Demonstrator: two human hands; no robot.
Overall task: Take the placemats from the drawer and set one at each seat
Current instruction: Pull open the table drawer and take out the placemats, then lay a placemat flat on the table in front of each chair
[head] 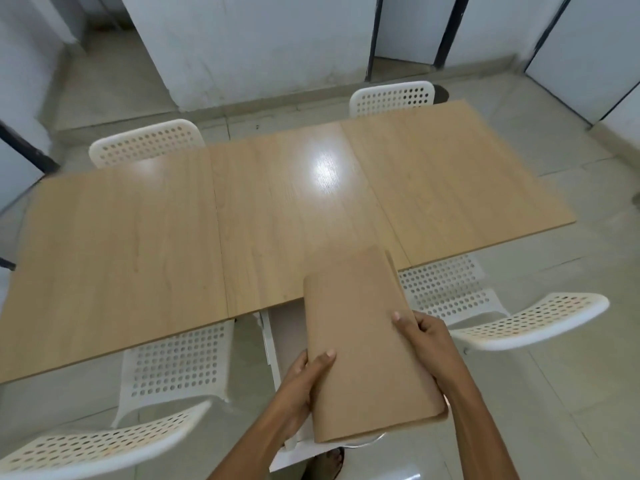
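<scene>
Brown placemats point(367, 344), folded in a stack, sit gripped between our left hand point(304, 382) and right hand point(427, 337) over the open drawer point(277, 344) at the worktop point(138, 237) edge; they look light, floppy, probably slippery, best pinched along the sides.

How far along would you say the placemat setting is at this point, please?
Done: the placemats are out of the open drawer. In hand: the left hand and right hand hold the stack above the table edge. Left: no mat lies at any of the four chairs yet.
</scene>
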